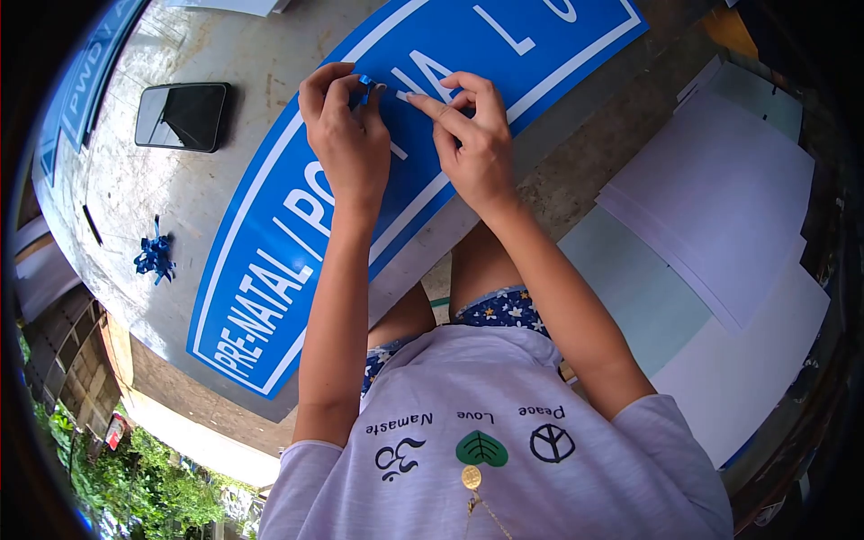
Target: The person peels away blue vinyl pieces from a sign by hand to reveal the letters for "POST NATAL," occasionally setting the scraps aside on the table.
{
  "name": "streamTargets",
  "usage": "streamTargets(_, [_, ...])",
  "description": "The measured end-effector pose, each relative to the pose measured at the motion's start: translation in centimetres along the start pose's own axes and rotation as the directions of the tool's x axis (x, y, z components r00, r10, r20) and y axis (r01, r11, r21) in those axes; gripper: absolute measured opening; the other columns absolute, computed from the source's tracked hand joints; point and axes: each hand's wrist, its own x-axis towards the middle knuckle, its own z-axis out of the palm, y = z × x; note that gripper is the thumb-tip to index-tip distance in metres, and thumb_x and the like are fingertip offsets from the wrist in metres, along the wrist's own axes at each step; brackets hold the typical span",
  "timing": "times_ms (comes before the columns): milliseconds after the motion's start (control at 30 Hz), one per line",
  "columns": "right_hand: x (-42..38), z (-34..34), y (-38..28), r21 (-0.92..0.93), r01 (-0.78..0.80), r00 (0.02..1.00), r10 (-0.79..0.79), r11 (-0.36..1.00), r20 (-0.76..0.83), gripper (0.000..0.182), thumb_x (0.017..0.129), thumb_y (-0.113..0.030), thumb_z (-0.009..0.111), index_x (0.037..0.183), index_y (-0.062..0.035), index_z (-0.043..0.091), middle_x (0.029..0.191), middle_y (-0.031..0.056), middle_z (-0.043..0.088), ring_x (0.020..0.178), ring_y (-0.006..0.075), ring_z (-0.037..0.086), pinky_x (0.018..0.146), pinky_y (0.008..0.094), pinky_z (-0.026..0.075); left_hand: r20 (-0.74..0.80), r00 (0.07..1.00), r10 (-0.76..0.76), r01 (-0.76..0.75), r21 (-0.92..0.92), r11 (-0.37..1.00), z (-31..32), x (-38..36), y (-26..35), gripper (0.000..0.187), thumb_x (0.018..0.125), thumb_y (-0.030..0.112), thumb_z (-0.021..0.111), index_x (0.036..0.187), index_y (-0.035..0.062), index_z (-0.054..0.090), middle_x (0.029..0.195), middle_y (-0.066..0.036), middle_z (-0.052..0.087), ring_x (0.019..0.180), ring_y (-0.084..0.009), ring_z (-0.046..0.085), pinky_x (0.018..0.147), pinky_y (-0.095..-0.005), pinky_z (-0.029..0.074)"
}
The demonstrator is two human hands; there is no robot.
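A long blue sign [270,229] with white letters reading "PRE-NATAL / PO…" and a white border lies slantwise on the metal tabletop. Over its middle, my left hand [348,135] is closed, pinching a small curled scrap of blue film [365,81] between thumb and fingertips. My right hand [475,139] is just to the right, its index finger stretched out to a small white piece [402,94] among the letters. Its other fingers are bent, and I see nothing gripped in them. Some lettering is hidden behind both hands.
A black phone [183,117] rests on the metal table [256,54] at left. Below it lies a tangle of blue film strips [155,255]. Another blue sign [76,99] stands at the far left edge. Large white sheets [711,198] are stacked at right.
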Motion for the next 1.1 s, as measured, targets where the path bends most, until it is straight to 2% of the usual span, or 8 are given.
streamTargets(100, [0.1, 0.0, -0.1, 0.013, -0.011, 1.0, 0.011, 1.0, -0.004, 0.033, 0.073, 0.007, 0.064, 0.099, -0.0115, 0.074, 0.107, 0.0086, 0.054, 0.08, 0.0199, 0.055, 0.077, 0.0341, 0.048, 0.001, 1.0, 0.005, -0.005, 0.033, 0.999, -0.1, -0.2, 0.1, 0.013, 0.078, 0.0, 0.071, 0.088, -0.0029, 0.064, 0.108, -0.011, 0.059, 0.094, -0.0259, 0.059, 0.079, -0.0356, 0.05])
streamTargets(167, [0.2, -0.2, -0.2, 0.022, -0.019, 1.0, 0.019, 1.0, -0.001, 0.031, 0.074, 0.006, 0.064, 0.098, -0.0109, 0.074, 0.107, 0.0088, 0.054, 0.081, 0.02, 0.056, 0.077, 0.0338, 0.049, -0.019, 1.0, 0.004, -0.001, 0.148, 0.989, -0.6, -0.7, 0.4, 0.013, 0.076, 0.005, 0.073, 0.085, 0.0006, 0.065, 0.107, -0.009, 0.06, 0.096, -0.0245, 0.055, 0.089, -0.0391, 0.04])
streamTargets(267, [0.9, -0.6, -0.2, 0.197, -0.224, 0.974, 0.225, 0.954, 0.021, 0.019, 0.08, 0.0, 0.064, 0.095, -0.0088, 0.072, 0.109, 0.009, 0.052, 0.082, 0.0203, 0.056, 0.074, 0.0309, 0.048, -0.044, 0.996, -0.082, 0.088, 0.176, 0.981, -0.8, -2.6, 1.8, 0.013, 0.072, 0.007, 0.075, 0.083, 0.0045, 0.067, 0.105, -0.006, 0.062, 0.096, -0.0212, 0.055, 0.096, -0.0397, 0.031])
streamTargets(467, [2.4, -1.3, -1.1, 0.124, -0.306, 0.942, 0.283, 0.944, 0.179, 0.013, 0.085, -0.01, 0.066, 0.096, -0.0086, 0.074, 0.112, 0.0075, 0.055, 0.092, 0.0192, 0.06, 0.081, 0.0287, 0.048, -0.135, 0.959, -0.251, 0.26, 0.052, 0.964, -0.1, -4.9, 3.2, 0.015, 0.071, 0.007, 0.074, 0.085, 0.011, 0.072, 0.101, 0.0, 0.061, 0.089, -0.0165, 0.056, 0.095, -0.0403, 0.025])
streamTargets(533, [3.0, -1.1, -1.5, 0.155, -0.371, 0.92, 0.339, 0.916, 0.196, 0.009, 0.082, -0.012, 0.07, 0.087, -0.0056, 0.073, 0.106, 0.0105, 0.055, 0.089, 0.0257, 0.06, 0.08, 0.0371, 0.048, -0.161, 0.966, -0.2, 0.216, 0.085, 0.973, -0.1, -5.1, 3.4, 0.016, 0.07, 0.008, 0.076, 0.085, 0.0128, 0.073, 0.099, 0.002, 0.061, 0.085, -0.0146, 0.054, 0.091, -0.0384, 0.026])
streamTargets(800, [5.2, -0.3, -3.1, -0.028, -0.452, 0.867, 0.447, 0.891, 0.223, 0.017, 0.07, -0.018, 0.081, 0.074, -0.0038, 0.073, 0.1, 0.0096, 0.058, 0.085, 0.0255, 0.061, 0.074, 0.0356, 0.049, -0.225, 0.974, 0.018, 0.029, 0.203, 0.979, -1.1, -6.1, 4.3, 0.024, 0.063, 0.011, 0.078, 0.086, 0.0143, 0.075, 0.093, 0.008, 0.065, 0.077, -0.0125, 0.049, 0.085, -0.0377, 0.025])
streamTargets(1000, [7.2, -0.7, -3.0, -0.146, -0.52, 0.779, 0.538, 0.841, 0.323, 0.013, 0.07, -0.014, 0.075, 0.074, -0.002, 0.073, 0.098, 0.0089, 0.058, 0.082, 0.0228, 0.061, 0.071, 0.0338, 0.05, -0.084, 0.994, -0.073, 0.094, 0.279, 0.956, -3.4, -7.5, 4.3, 0.02, 0.063, 0.015, 0.071, 0.082, 0.0119, 0.073, 0.104, 0.006, 0.064, 0.081, -0.0125, 0.051, 0.095, -0.0399, 0.024])
streamTargets(1100, [8.0, -0.8, -3.3, -0.269, -0.418, 0.787, 0.494, 0.868, 0.369, 0.015, 0.069, -0.014, 0.075, 0.074, -0.0001, 0.072, 0.099, 0.0091, 0.059, 0.08, 0.0221, 0.06, 0.072, 0.0346, 0.049, 0.07, 0.979, -0.192, 0.186, 0.084, 0.979, -5.3, -8.0, 3.5, 0.024, 0.064, 0.011, 0.066, 0.087, 0.0105, 0.071, 0.109, 0.0, 0.064, 0.09, -0.0153, 0.055, 0.1, -0.0447, 0.024])
